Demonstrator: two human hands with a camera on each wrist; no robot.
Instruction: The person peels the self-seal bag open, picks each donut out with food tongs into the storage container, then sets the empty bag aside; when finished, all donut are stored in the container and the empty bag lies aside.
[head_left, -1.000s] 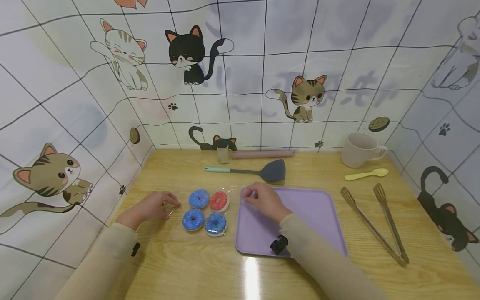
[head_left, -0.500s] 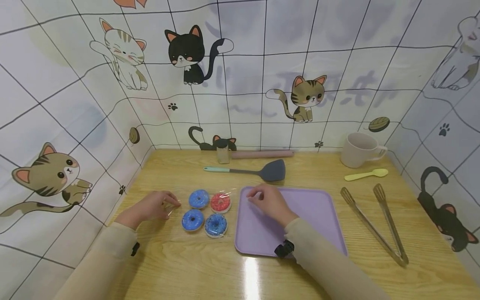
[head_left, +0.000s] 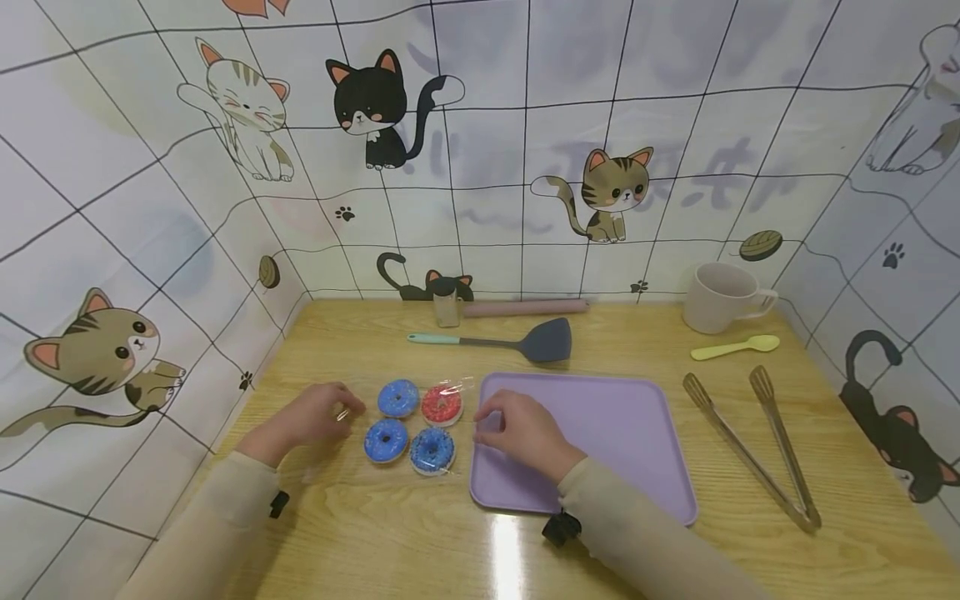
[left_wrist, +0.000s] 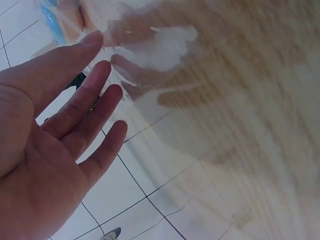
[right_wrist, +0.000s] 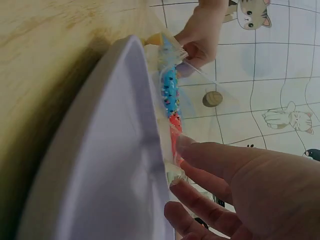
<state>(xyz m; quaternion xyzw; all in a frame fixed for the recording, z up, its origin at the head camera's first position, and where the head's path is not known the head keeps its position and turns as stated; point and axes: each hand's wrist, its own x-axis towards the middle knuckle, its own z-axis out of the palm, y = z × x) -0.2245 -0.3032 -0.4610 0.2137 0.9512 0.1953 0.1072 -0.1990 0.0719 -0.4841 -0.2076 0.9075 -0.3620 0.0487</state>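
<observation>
Two blue donuts (head_left: 397, 388), a red donut (head_left: 442, 393) and a darker blue sprinkled donut (head_left: 432, 463) lie grouped on the table under a clear plastic wrapper (head_left: 457, 387). My left hand (head_left: 324, 417) pinches the wrapper's left end between thumb and fingertips; the shiny film (left_wrist: 170, 47) spreads from those fingertips in the left wrist view. Over the left edge of a lilac tray (head_left: 600, 442) is my right hand (head_left: 525, 433), thumb and fingers apart with nothing between them. Its fingertips are close to the red donut (right_wrist: 176, 131) in the right wrist view.
Behind the donuts lie a spatula (head_left: 546, 342), a rolling pin (head_left: 525, 309) and a shaker (head_left: 446, 308). A mug (head_left: 716, 300), a yellow spoon (head_left: 731, 348) and metal tongs (head_left: 750, 467) are at the right. Cat-print sheeting (head_left: 480, 150) walls in the table's back and sides.
The right hand, pinched near the tray's back left corner a second ago, has shifted left and toward me, its thumb and fingers now parted. The left hand stays at the wrapper.
</observation>
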